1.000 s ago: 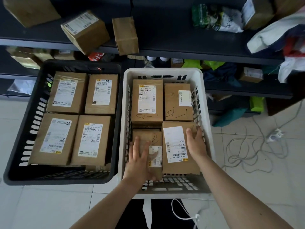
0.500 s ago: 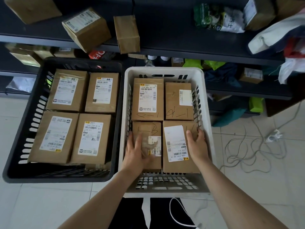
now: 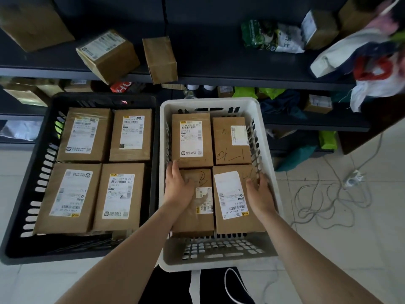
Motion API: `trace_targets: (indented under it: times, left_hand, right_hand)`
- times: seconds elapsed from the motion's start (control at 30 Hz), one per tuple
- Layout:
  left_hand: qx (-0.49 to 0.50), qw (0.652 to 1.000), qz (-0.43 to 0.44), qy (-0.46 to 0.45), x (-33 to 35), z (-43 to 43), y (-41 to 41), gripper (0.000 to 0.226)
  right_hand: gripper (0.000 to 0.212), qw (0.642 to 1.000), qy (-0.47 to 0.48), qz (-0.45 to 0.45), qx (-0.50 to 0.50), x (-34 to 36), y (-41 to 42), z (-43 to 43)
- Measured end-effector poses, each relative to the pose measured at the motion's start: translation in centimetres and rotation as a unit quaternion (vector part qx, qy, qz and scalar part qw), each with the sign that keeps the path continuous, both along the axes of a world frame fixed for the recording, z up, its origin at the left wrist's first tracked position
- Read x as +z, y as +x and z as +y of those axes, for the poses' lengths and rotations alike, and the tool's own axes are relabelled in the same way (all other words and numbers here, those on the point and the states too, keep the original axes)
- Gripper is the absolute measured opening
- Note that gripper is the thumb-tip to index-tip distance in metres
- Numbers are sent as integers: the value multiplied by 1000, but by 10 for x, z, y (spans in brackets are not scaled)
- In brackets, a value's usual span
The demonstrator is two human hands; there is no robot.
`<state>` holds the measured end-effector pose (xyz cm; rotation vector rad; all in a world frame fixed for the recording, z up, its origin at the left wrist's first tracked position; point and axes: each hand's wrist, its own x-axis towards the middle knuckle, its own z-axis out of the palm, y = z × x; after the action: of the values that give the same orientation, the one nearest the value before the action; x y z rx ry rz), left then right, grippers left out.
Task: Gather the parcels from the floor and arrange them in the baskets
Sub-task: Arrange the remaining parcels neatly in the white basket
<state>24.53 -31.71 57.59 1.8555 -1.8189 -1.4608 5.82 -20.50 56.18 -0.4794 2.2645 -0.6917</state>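
Left hand [image 3: 178,189] and right hand [image 3: 259,194], loose-fingered and apart, are pressing the white basket's [image 3: 210,103] 6 o'clock parcels [image 3: 232,216]. Both baskets are holding 4 each; gathering is looking nearly done.

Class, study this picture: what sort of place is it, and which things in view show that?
Probably a parcel depot or courier storeroom. Cardboard parcels with shipping labels lie packed side by side in a black basket and a white basket, and more boxes lie on the dark shelving behind.
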Motion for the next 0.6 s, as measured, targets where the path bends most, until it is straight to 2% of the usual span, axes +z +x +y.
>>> trace_targets:
  times: [0.13, 0.23, 0.3, 0.37, 0.43, 0.6]
  left_hand:
    - [38, 998, 24, 51, 6, -26, -8, 73]
    - [6, 999, 1, 49, 6, -25, -7, 74]
    - [-33, 998, -21, 58, 4, -22, -5, 75]
    - [-56, 996, -26, 70, 6, -22, -6, 67]
    - [-49, 997, -9, 61, 8, -24, -7, 56]
    - [-57, 996, 4, 68, 19, -30, -9, 48]
  right_hand:
    - [65, 1000, -19, -12, 19, -1, -13, -27]
    - [68, 998, -6, -9, 56, -2, -15, -40]
    - [68, 996, -9, 32, 80, 5, -9, -42]
    - [69, 994, -10, 51, 98, 8, -5, -44]
    - [68, 994, -16, 43, 96, 4, -1, -44]
    - [68, 997, -35, 36, 63, 8, 1, -46]
